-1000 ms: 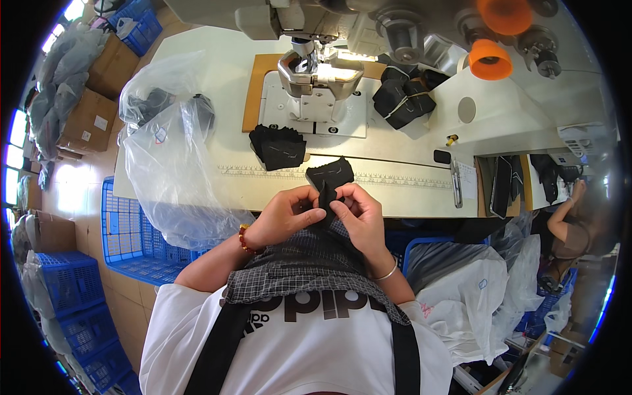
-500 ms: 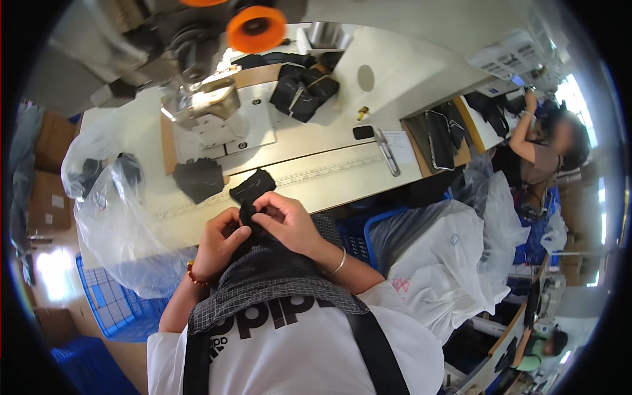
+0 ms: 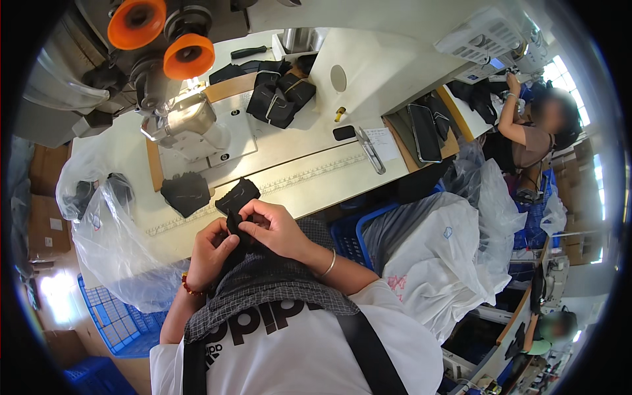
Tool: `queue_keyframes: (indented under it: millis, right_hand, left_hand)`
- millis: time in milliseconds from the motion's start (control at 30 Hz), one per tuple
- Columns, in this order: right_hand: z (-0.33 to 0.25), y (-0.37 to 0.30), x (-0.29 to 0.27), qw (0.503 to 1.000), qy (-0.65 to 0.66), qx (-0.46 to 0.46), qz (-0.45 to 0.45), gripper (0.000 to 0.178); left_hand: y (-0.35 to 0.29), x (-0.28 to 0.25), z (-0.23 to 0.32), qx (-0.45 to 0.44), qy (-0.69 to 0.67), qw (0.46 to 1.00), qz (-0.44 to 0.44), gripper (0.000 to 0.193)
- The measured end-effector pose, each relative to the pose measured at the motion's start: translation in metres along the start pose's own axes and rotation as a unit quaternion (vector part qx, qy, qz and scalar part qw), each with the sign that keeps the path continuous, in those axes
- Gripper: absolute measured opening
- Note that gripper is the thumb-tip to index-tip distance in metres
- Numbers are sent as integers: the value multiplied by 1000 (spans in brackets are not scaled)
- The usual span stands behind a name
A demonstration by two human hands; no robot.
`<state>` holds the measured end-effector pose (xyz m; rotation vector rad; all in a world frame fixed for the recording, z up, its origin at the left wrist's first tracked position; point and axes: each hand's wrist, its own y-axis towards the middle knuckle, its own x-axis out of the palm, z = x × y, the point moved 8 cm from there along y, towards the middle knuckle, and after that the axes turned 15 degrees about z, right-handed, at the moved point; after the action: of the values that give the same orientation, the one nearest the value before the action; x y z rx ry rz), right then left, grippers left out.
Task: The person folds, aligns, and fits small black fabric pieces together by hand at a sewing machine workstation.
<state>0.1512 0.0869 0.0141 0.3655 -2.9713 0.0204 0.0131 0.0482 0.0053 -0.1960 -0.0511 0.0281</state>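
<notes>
Both hands are closed at the near edge of the sewing table [image 3: 316,172], above my dark checked apron [image 3: 263,280]. Between the fingertips of my left hand [image 3: 210,253] and my right hand [image 3: 273,229] is a small black fabric piece [image 3: 232,222]. It stands on edge, pinched from both sides. Just beyond the fingers, a stack of black fabric pieces [image 3: 239,193] lies on the table. A second black stack [image 3: 185,193] sits to its left, before the sewing machine's metal arm [image 3: 184,131].
Tied black bundles [image 3: 271,108] lie behind the machine bed. Thread snips [image 3: 372,153] and a phone [image 3: 424,135] are on the right. Clear plastic bags [image 3: 118,243] drape over the left edge. Blue baskets [image 3: 122,322] flank me, a white sack [image 3: 421,257] at right. Another person [image 3: 526,131] works far right.
My view has shifted, so the table and machine sit further left and slightly lower. Both hands still pinch the black fabric piece, with only a slight change of finger position.
</notes>
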Motion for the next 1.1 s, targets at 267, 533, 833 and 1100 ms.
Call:
queue_keyframes:
  millis: [267, 533, 833, 1100]
  right_hand:
    - [3, 1, -1, 1000, -4, -2, 0, 11]
    - [9, 2, 10, 1000, -4, 7, -16, 11]
    - [-5, 0, -2, 999, 20, 38, 28, 9]
    - [-8, 0, 5, 1000, 2, 18, 23, 10]
  left_hand:
    - [1, 0, -2, -1, -2, 1000, -5, 20]
    - [-1, -9, -4, 1, 13, 1000, 13, 17]
    - [5, 1, -6, 8, 18, 1000, 5, 16]
    - [-1, -5, -6, 13, 7, 1000, -1, 18]
